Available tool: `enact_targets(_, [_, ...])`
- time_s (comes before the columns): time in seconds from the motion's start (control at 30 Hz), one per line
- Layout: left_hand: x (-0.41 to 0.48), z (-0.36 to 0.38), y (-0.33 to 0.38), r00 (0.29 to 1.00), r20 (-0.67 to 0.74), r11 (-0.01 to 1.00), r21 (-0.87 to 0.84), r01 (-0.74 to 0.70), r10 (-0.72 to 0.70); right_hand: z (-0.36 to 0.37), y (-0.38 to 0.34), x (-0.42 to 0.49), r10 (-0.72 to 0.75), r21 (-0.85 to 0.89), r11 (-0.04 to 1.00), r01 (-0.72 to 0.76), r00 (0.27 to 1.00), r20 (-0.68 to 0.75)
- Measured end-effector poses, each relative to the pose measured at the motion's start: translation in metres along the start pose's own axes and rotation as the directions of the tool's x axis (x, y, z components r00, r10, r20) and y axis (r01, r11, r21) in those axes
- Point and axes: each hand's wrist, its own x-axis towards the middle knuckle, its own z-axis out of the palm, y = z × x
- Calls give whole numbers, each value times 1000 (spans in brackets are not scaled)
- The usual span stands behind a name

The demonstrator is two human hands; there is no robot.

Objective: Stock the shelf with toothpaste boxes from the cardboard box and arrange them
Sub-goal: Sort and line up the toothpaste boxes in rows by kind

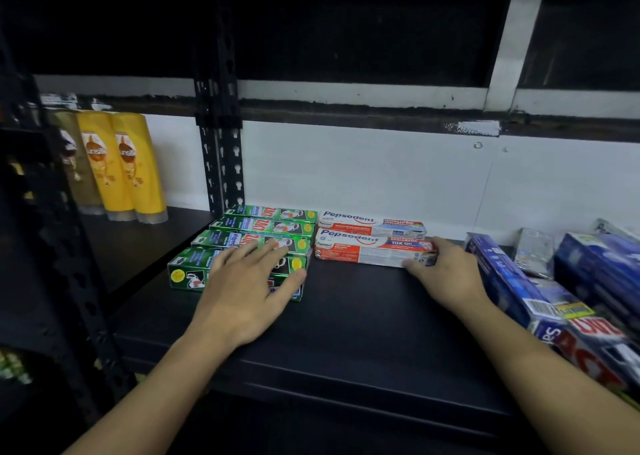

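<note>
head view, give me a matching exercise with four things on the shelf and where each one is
Things
1. green boxes
2. white and red boxes
3. yellow bottles
4. blue boxes

Places
A. far right of the shelf
B. left hand rests on them
C. left of the post
D. right hand holds the near one's end

Pairs: 1-B, 2-D, 3-C, 4-A
</note>
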Motion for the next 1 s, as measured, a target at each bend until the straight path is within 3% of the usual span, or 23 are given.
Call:
enact_targets(0.37, [2,3,0,1000,-6,1000,12,2,-2,11,3,14,35,-26,999,-37,997,-71])
enact_targets(1.0, [1,1,1,1000,1,1000,18,5,-5,15,11,19,-12,-93,996,11,1000,-11])
